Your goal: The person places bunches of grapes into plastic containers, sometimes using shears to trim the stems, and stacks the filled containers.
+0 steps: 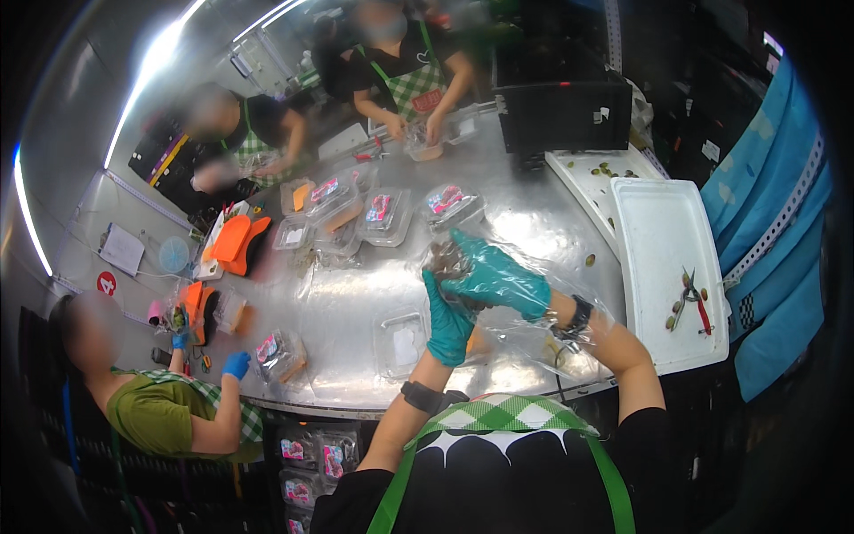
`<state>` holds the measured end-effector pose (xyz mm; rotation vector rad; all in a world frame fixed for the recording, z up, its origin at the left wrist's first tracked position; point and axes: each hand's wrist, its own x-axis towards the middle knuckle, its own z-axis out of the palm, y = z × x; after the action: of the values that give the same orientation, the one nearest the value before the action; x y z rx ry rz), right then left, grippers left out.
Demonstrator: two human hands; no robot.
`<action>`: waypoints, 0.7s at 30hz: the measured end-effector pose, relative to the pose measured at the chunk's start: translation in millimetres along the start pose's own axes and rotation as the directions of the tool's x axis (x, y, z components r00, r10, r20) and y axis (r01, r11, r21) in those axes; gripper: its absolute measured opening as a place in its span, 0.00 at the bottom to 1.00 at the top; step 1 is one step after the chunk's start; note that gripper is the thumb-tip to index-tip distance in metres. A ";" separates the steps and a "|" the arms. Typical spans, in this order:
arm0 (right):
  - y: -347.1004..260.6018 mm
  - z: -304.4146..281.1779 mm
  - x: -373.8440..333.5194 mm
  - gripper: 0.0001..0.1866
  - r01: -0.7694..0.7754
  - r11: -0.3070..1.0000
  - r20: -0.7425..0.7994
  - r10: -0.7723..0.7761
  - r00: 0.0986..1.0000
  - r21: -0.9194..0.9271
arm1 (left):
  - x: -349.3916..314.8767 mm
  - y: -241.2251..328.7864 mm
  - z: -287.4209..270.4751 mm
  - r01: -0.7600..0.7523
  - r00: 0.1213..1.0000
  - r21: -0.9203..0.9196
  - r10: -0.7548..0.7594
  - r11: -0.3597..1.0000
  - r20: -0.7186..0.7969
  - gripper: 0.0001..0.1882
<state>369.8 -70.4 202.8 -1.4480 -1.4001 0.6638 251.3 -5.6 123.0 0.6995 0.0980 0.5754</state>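
Observation:
In front of me, above the metal table, my two teal-gloved hands hold a clear plastic bag (452, 260) with something dark in it, too blurred to name. My left hand (449, 327) is closed on its near side, thumb up. From the right, my right hand (505, 280) grips the bag, its fingers partly hidden by the shiny plastic. Loose film spreads along my right forearm. Below my left hand lies an open clear tray (400, 343) with a white pad in it. Beyond the bag is a lidded clear box (452, 205) with a pink label.
Labelled clear boxes (384, 216) stand together left of centre on the metal table (342, 298). On the right, a white tray (663, 231) holds red-handled snips (698, 307) and several small round fruits; a black crate (565, 116) stands behind. Co-workers (173, 414) work at the left and far sides.

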 end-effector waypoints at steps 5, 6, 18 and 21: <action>-36.4 26.7 19.8 0.43 -0.041 0.902 0.261 0.167 0.951 -0.430 | -26.1 3.3 -31.0 -0.151 0.973 -0.141 0.123 0.978 -0.195 0.38; -39.8 30.3 19.5 0.43 -0.039 0.900 0.273 0.173 0.946 -0.435 | -28.4 5.9 -29.9 -0.164 0.959 -0.159 0.119 0.974 -0.259 0.37; 3.5 53.1 -23.5 0.35 0.376 0.855 0.215 -0.317 0.924 -0.357 | -44.3 35.9 -43.8 -0.397 0.865 -0.066 0.350 0.915 -0.359 0.36; -34.7 25.8 -48.8 0.26 0.431 0.895 0.247 -0.395 0.885 -0.114 | -47.2 45.9 -64.9 -0.433 0.882 -0.199 0.366 0.879 -0.298 0.37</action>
<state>323.2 -114.9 212.7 -1.1634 -1.9071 0.4443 172.5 35.4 97.3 0.3834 0.1113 1.0612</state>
